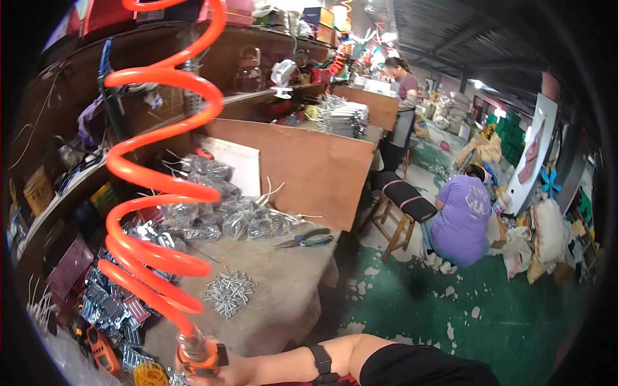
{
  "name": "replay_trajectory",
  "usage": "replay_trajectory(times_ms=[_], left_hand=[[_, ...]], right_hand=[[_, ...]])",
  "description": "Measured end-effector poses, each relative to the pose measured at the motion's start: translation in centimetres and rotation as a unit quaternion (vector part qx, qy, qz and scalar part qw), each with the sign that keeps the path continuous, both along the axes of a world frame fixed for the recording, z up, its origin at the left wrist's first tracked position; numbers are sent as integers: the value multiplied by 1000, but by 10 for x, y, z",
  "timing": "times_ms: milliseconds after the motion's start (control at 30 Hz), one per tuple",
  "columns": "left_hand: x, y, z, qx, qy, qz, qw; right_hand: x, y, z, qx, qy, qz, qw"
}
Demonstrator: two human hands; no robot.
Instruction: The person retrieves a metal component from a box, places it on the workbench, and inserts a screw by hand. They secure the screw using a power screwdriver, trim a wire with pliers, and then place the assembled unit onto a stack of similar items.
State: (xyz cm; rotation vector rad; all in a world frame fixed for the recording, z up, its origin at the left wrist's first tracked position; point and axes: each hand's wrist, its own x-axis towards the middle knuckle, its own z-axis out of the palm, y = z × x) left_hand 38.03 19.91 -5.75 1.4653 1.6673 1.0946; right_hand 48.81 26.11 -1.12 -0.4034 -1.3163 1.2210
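Note:
My right hand (236, 372) reaches in from the lower right and is closed around an orange air tool (198, 363). The tool hangs from a coiled orange air hose (164, 257) that runs up past the top of the view. Only the tool's upper end shows; its lower part is cut off by the picture's edge. Just beyond it on the worktable (277, 283) lies a pile of silver screws (230, 293). Many shiny metal parts (106, 299) are heaped left of the hose. My left hand is out of view.
Pliers (304, 238) lie near the table's right edge, beside plastic-wrapped parts (222, 209). A brown board (315, 170) stands across the table's back. An orange meter (102, 350) and yellow wire coil (150, 374) lie lower left. One person (460, 222) crouches by a wooden stool (391, 225); another (404, 96) stands farther back.

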Motion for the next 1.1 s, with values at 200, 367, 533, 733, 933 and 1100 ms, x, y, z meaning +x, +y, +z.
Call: replay_trajectory(times_ms=[200, 367, 533, 733, 933, 1100], left_hand=[[-8, 2, -11, 17, 30, -17, 999], [-6, 2, -11, 11, 15, -22, 1000], [-11, 1, -15, 49, 1, -38, 998], [-9, -2, -8, -14, -7, -39, 999], [-4, -2, -3, -15, -3, -39, 999], [-3, -2, 1, -7, -2, -30, 1000]], right_hand=[[19, -14, 22, -113, 55, 71, 990], [9, -4, -3, -64, 14, 58, 996], [9, -14, 1, -101, 100, 115, 983], [6, -7, -3, -18, 85, 31, 996], [21, -6, 2, 17, -13, 43, 999], [15, -10, 14, 36, 169, 63, 983]])
